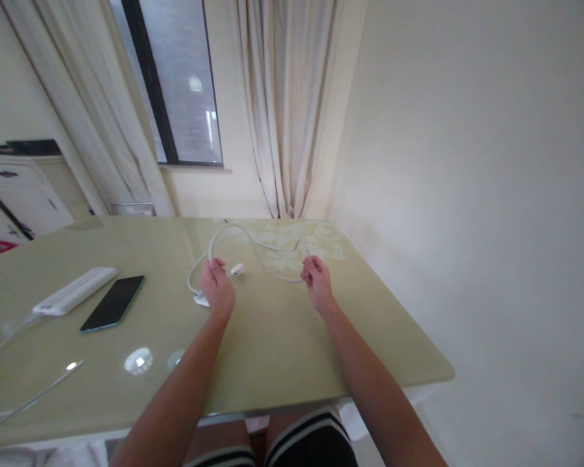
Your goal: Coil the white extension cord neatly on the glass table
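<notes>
A white cable (253,243) arches up between my two hands above the table. My left hand (218,288) is closed around one stretch of it. Fingers pinched, my right hand (317,279) grips the cable near one end, and a pale tip shows just above the fingers. Beside my left hand lies a white plug-like piece (237,269). A flat white piece (201,298), partly hidden by that hand, rests on its other side. A thinner white cord runs across the table behind, toward a small connector (296,246).
On the left of the glossy table (282,344) lie a white power strip (75,292) and a dark phone (113,303). Another white cable (34,399) runs along the front left. A wall (467,194) borders the right side; curtains (287,110) hang behind.
</notes>
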`<move>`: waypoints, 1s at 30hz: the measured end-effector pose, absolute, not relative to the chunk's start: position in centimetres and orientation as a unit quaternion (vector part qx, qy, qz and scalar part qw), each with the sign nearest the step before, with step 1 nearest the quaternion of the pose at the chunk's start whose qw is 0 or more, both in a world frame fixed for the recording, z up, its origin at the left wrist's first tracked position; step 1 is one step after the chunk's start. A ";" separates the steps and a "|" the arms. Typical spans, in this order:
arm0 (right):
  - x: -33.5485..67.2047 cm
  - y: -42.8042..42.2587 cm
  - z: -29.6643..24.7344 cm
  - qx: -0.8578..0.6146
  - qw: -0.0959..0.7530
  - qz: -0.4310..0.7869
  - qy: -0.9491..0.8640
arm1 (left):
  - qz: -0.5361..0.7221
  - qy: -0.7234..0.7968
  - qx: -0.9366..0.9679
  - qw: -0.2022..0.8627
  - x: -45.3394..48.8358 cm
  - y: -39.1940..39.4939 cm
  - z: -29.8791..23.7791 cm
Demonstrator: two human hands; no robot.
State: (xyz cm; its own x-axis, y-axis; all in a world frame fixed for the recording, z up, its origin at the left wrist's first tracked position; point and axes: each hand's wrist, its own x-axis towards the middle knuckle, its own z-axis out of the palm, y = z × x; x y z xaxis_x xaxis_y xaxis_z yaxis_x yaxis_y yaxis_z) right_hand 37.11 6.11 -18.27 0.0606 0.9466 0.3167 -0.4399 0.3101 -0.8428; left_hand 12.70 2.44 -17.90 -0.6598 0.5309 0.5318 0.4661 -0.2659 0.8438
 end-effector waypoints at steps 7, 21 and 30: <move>42.8 7.4 -16.9 -0.223 0.783 0.524 -0.250 | 0.763 0.587 0.267 -0.036 8.5 3.0 -17.0; 46.0 8.6 -18.9 -0.333 0.810 0.451 -0.171 | 0.381 0.490 0.775 -0.120 13.9 1.1 -17.9; 45.8 8.7 -19.3 -0.327 0.800 0.474 -0.167 | 0.603 0.558 0.569 -0.032 11.5 1.0 -12.2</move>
